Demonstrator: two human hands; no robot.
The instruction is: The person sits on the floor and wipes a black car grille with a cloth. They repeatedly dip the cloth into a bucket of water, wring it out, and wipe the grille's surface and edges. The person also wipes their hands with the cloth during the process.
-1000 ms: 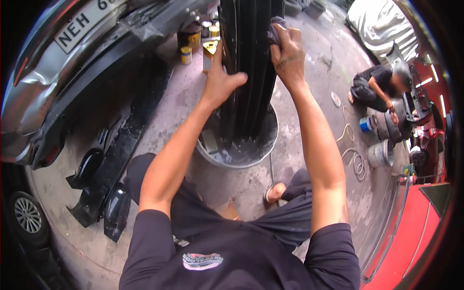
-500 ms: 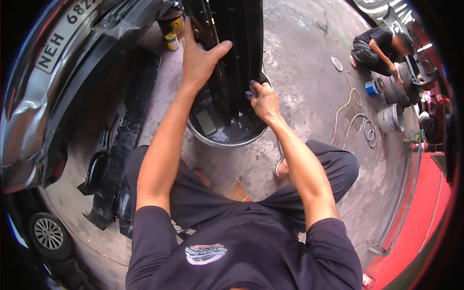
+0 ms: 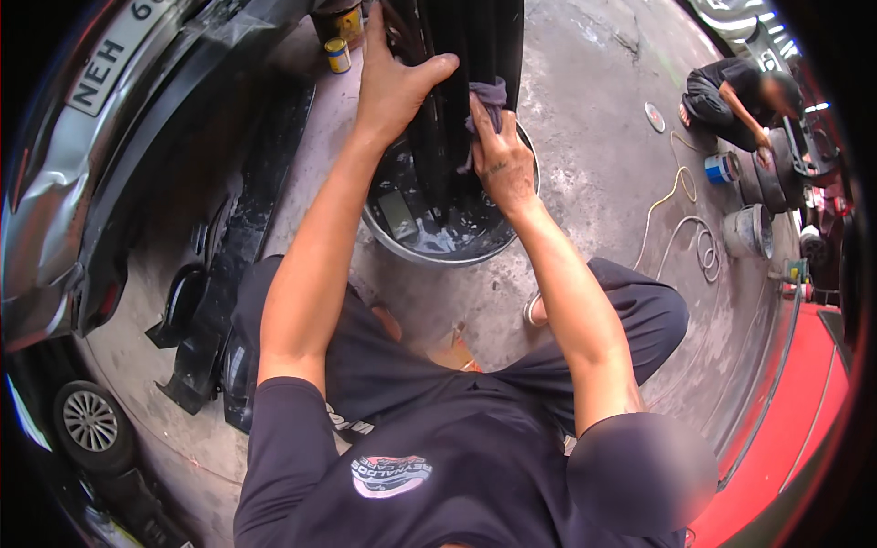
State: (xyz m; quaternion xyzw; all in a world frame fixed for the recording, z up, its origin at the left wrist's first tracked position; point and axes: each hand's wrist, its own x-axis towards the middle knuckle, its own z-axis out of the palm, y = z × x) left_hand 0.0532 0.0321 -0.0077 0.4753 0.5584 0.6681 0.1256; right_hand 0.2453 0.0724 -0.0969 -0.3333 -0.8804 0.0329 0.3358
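1. Partly cut off above, a long black ribbed panel (image 3: 498,46) stands in a round grey-rimmed bucket (image 3: 429,261)
2. The left hand (image 3: 393,96), thumb spread wide, is open at the panel's left edge, some fingers hidden
3. The right hand (image 3: 506,175) grips a crumpled purple-grey cloth (image 3: 491,95) against it
4. Lettering marks a cropped white licence plate (image 3: 117,57)

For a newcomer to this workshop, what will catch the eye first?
Probably the long black panel at top centre, reaching down into a round tub; the left hand is at its left side, and the right hand holds a greyish cloth against it. Next, the bright red bodywork at lower right and the silver car at upper left stand out.
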